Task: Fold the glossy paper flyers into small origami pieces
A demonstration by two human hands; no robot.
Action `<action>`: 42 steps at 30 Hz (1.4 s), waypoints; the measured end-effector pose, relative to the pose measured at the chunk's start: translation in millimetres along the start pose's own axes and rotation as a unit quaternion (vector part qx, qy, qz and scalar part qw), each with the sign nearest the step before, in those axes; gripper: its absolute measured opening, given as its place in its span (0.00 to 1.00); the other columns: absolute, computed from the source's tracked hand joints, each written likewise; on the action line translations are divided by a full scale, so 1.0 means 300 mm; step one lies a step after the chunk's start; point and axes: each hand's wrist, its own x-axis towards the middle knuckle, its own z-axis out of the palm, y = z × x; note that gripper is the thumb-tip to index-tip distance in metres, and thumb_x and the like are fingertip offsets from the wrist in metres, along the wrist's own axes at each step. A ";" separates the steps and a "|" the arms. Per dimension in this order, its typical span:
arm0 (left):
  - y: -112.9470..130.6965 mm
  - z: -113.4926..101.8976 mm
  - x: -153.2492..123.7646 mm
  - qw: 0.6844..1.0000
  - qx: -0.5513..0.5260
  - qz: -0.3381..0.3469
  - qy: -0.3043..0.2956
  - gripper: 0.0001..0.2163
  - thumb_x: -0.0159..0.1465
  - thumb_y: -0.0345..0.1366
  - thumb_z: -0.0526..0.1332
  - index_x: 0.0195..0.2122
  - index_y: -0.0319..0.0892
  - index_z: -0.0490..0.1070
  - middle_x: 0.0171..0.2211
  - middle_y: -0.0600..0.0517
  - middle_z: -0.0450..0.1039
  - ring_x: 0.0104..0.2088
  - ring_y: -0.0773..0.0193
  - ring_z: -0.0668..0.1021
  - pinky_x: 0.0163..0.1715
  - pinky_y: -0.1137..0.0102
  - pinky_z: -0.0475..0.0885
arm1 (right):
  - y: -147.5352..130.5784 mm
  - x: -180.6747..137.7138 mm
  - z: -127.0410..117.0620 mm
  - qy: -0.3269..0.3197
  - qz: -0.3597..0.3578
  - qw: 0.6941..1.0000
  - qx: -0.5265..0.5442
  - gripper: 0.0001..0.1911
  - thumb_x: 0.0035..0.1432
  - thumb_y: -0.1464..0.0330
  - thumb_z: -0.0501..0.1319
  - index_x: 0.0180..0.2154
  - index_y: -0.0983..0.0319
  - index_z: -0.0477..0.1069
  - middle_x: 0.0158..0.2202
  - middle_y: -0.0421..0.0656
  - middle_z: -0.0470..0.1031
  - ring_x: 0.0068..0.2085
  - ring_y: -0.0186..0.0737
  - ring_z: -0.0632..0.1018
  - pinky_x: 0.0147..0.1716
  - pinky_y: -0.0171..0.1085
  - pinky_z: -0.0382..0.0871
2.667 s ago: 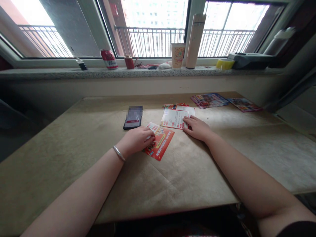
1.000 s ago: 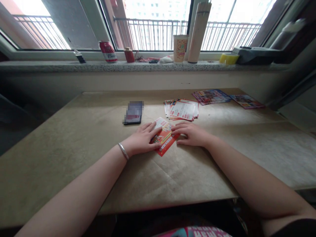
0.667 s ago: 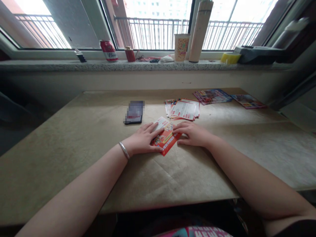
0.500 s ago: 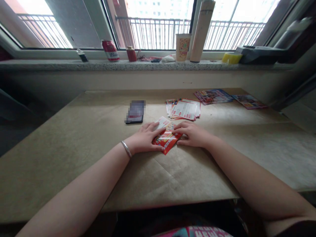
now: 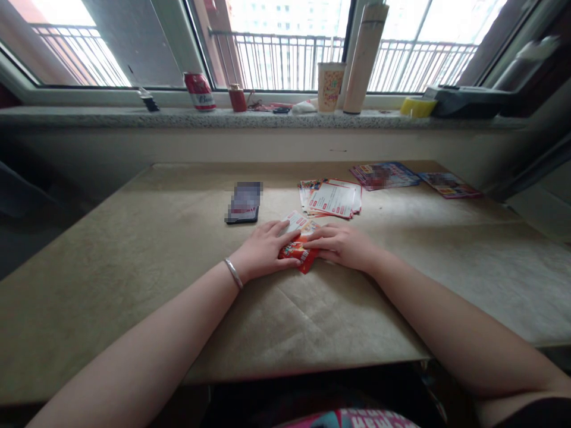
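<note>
A glossy red printed card [image 5: 306, 259] lies low on the table between my hands, with a white printed part [image 5: 294, 221] showing at its far side. My left hand [image 5: 264, 248] holds its left side, fingers spread across the top and thumb near the lower edge. From the right, my right hand [image 5: 341, 245] grips it with fingers laid over the surface; the thumb is partly hidden. Both hands cover much of the card. Just beyond them is a loose stack of white cards [image 5: 335, 198] with red borders.
A phone [image 5: 244, 203] lies to the left, beyond my left hand. Colourful printed booklets [image 5: 386, 175] rest at the back right. Along the windowsill stand a drink can [image 5: 198, 92], a red jar [image 5: 237, 98], a paper cup [image 5: 331, 87], a tall bottle [image 5: 363, 59] and yellow tape [image 5: 418, 107].
My right hand has moved slightly left, further over the red card. The card's lower tip has shifted a little up and right, and less of its red face shows.
</note>
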 end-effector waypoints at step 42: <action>-0.013 -0.015 0.006 0.999 -0.034 0.018 0.020 0.28 0.64 0.56 0.57 0.62 0.51 0.65 0.61 0.44 0.62 0.62 0.49 0.64 0.63 0.55 0.58 | 0.013 -0.019 -0.017 -0.030 0.004 0.999 0.028 0.26 0.57 0.58 0.65 0.56 0.56 0.70 0.56 0.48 0.74 0.56 0.46 0.73 0.57 0.49 0.65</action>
